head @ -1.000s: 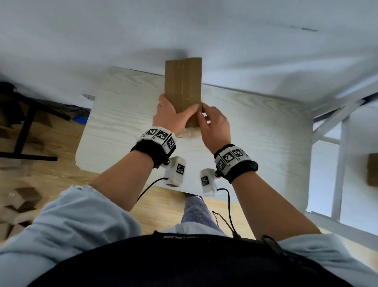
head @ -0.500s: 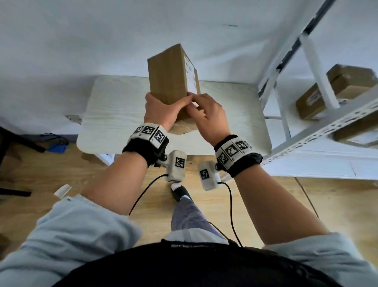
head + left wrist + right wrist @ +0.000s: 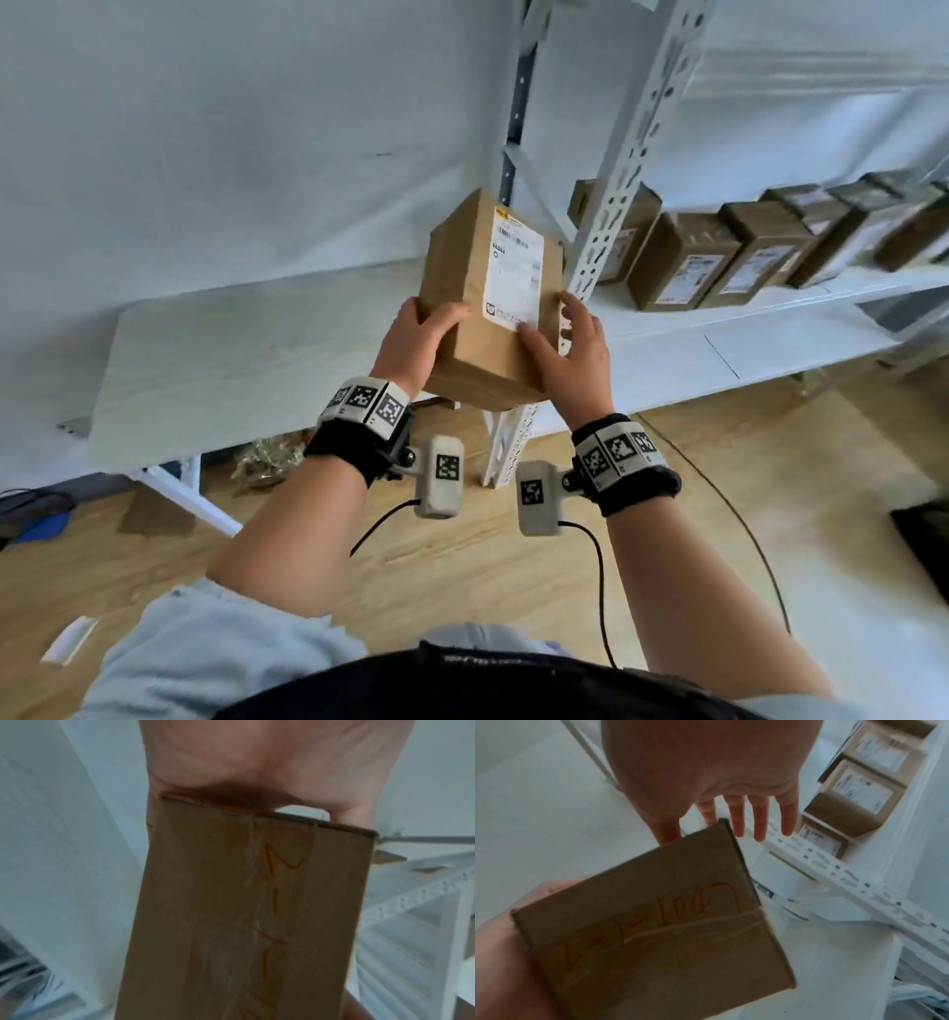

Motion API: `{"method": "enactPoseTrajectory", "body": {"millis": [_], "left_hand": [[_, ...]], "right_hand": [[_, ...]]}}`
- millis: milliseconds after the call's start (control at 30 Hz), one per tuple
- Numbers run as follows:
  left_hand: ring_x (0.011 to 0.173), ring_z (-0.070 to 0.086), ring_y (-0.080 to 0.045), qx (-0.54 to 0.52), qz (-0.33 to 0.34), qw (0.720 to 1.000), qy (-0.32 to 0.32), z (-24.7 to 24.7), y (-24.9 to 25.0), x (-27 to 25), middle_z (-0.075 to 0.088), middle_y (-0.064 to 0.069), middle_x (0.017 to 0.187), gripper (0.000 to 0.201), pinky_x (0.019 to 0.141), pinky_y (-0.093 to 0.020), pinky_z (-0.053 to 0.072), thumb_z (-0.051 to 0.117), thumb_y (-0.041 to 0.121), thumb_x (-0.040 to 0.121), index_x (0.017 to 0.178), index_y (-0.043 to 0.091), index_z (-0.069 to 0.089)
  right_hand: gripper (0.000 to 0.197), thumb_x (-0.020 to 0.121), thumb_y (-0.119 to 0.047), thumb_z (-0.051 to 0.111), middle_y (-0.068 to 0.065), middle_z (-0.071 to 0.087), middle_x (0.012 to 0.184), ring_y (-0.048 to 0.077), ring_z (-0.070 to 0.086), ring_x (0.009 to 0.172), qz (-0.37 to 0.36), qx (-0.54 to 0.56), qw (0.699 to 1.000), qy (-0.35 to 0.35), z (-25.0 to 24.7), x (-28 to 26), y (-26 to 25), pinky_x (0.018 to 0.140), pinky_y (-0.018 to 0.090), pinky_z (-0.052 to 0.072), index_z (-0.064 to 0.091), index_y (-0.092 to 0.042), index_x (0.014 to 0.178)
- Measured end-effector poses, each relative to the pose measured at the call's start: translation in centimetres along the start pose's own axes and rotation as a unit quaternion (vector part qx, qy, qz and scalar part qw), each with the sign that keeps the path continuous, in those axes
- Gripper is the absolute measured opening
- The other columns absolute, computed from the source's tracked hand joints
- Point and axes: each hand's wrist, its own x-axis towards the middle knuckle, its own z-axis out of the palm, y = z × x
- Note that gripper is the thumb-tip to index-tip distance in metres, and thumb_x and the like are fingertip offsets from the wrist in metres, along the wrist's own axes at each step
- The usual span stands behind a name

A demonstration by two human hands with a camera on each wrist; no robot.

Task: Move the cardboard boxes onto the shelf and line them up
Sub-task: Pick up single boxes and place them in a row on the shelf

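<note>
I hold a brown cardboard box (image 3: 488, 303) with a white shipping label in the air, just left of the shelf's perforated white upright (image 3: 624, 169). My left hand (image 3: 421, 334) grips its left side, thumb across the front. My right hand (image 3: 565, 349) touches the right edge with its thumb on the label. In the right wrist view its fingers (image 3: 759, 817) are straight and spread past the corner of the box (image 3: 654, 923). The left wrist view shows my palm (image 3: 270, 760) over the taped end of the box (image 3: 244, 912). Several labelled boxes (image 3: 719, 257) stand in a row on the shelf board (image 3: 847, 285).
A white wood-grain table (image 3: 246, 360) stands against the wall at left, behind the held box. A lower white shelf board (image 3: 693, 360) lies under the row. A black cable (image 3: 744, 539) crosses the wooden floor and a dark object (image 3: 924, 539) sits at far right.
The box has come up off the table and moved right toward the shelf, turning its label face to me. My right fingers have straightened. The row of shelved boxes has come into view.
</note>
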Motion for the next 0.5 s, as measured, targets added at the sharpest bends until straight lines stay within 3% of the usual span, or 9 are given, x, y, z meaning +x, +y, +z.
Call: {"method": "enactPoseTrajectory", "body": {"millis": [67,133,200,267,333,400,500], "left_hand": [[0.095,0.068,-0.021,0.001,0.007,0.998,-0.06,3.3,0.5,-0.5,0.068,-0.005,0.108,0.084,0.068,-0.023,0.047,0.066,0.064,0.06,0.125,0.012,0.054],[0.094,0.068,-0.013,0.007,0.021,0.995,-0.099,6.7,0.6,-0.9,0.067,-0.001,0.111,0.07,0.068,-0.018,0.049,0.067,0.048,0.069,0.129,0.016,0.05],[0.089,0.067,-0.004,0.012,0.033,0.993,-0.111,10.3,0.9,-1.3,0.066,0.004,0.111,0.062,0.065,-0.014,0.05,0.068,0.037,0.075,0.13,0.019,0.046],[0.09,0.067,-0.007,0.019,0.037,0.993,-0.112,14.2,1.4,-1.4,0.066,0.003,0.112,0.052,0.062,-0.013,0.051,0.072,0.026,0.085,0.13,0.019,0.047],[0.096,0.068,-0.009,0.022,0.037,0.994,-0.103,18.0,1.9,-1.5,0.069,0.007,0.112,0.053,0.068,-0.015,0.052,0.076,0.034,0.083,0.128,0.024,0.052],[0.096,0.069,-0.003,0.025,0.033,0.995,-0.087,21.7,2.9,-1.6,0.07,0.015,0.11,0.061,0.078,-0.021,0.054,0.082,0.049,0.072,0.124,0.03,0.056],[0.095,0.066,0.002,0.061,0.047,0.996,-0.047,25.6,4.6,-1.4,0.067,0.022,0.104,0.062,0.084,-0.019,0.052,0.089,0.035,0.07,0.122,0.028,0.057]], "right_hand": [[0.075,0.083,-0.053,0.064,0.002,0.051,0.142,0.023,0.052,0.126,0.029,0.032,0.999,0.007,-2.6,0.3,1.5,0.105,0.048,0.044,0.037,-0.026,0.148],[0.08,0.087,-0.049,0.064,0.004,0.048,0.148,0.022,0.047,0.134,0.041,0.047,0.998,0.021,-5.4,0.8,3.2,0.109,0.048,0.041,0.028,-0.023,0.153],[0.084,0.086,-0.049,0.064,0.003,0.048,0.149,0.022,0.048,0.134,0.05,0.06,0.997,0.029,-8.5,1.2,4.9,0.109,0.048,0.041,0.023,-0.025,0.155],[0.087,0.084,-0.049,0.066,0.002,0.05,0.148,0.021,0.05,0.132,0.058,0.073,0.995,0.027,-11.9,1.8,6.8,0.108,0.049,0.044,0.019,-0.03,0.155],[0.091,0.084,-0.047,0.069,0.001,0.048,0.149,0.021,0.05,0.132,0.054,0.07,0.996,0.023,-15.2,2.6,8.5,0.108,0.049,0.044,0.015,-0.032,0.155],[0.096,0.083,-0.046,0.07,0.002,0.048,0.149,0.021,0.05,0.133,0.044,0.061,0.997,0.021,-18.4,3.6,10.1,0.107,0.049,0.045,0.01,-0.031,0.156],[0.106,0.077,-0.049,0.072,0.007,0.056,0.139,0.025,0.056,0.123,0.018,0.028,0.999,0.024,-21.9,4.9,11.8,0.1,0.049,0.049,0.002,-0.034,0.155]]}}
